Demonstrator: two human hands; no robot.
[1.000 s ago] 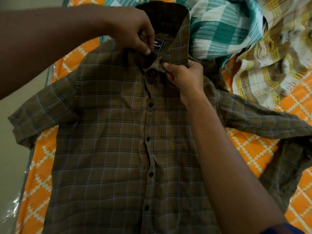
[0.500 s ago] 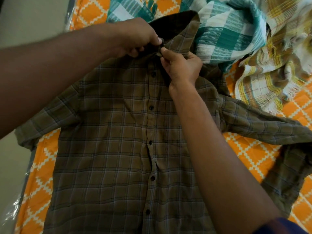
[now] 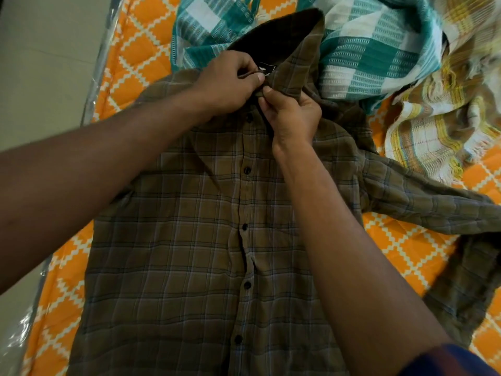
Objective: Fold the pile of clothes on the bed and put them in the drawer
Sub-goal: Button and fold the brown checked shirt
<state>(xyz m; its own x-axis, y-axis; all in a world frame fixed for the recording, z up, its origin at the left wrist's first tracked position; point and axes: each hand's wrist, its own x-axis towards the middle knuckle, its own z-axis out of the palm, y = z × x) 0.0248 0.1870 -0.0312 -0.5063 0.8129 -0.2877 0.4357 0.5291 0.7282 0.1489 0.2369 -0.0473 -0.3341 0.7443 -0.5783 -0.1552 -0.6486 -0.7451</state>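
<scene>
A brown plaid shirt (image 3: 176, 253) lies flat and front up on the orange patterned bed cover (image 3: 135, 42), buttoned down its middle, collar raised at the far end. My left hand (image 3: 230, 80) pinches the left edge of the collar opening, just below the black neck label. My right hand (image 3: 291, 115) pinches the right edge of the collar opening, thumb to thumb with the left. The shirt's right sleeve (image 3: 433, 204) trails off to the right and bends back toward me.
A teal and white checked cloth (image 3: 379, 58) lies bunched beyond the collar. A yellow and white fringed cloth (image 3: 439, 126) sits at the far right. The bed's left edge, with clear plastic (image 3: 16, 346), borders a pale floor (image 3: 40, 77).
Both hands have come together at the top of the collar opening, the right hand moving up from lower on the placket. The view has shifted slightly closer.
</scene>
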